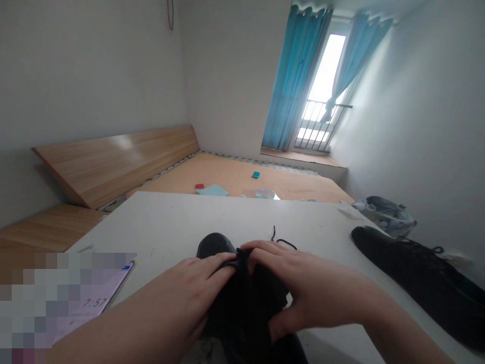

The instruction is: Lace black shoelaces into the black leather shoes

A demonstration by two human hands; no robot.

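A black lace-up shoe (242,318) lies on the white table (178,212) in front of me, its rounded toe pointing away. My left hand (206,278) grips the shoe's upper from the left, fingers bent over near the lacing. From the right, my right hand (280,278) curls around the same shoe, fingertips at the lace area and thumb lower on its side. A loose black lace (286,243) trails onto the table beyond the right hand. The fingertips of both hands are partly lost against the dark shoe.
At the right edge lies another black shoe (413,273), with laces. A phone (94,298) showing 7:57, partly pixelated, is at the left. Behind the table is a bed (303,184) with small items on it. A plastic-lined bin (392,215) stands back right.
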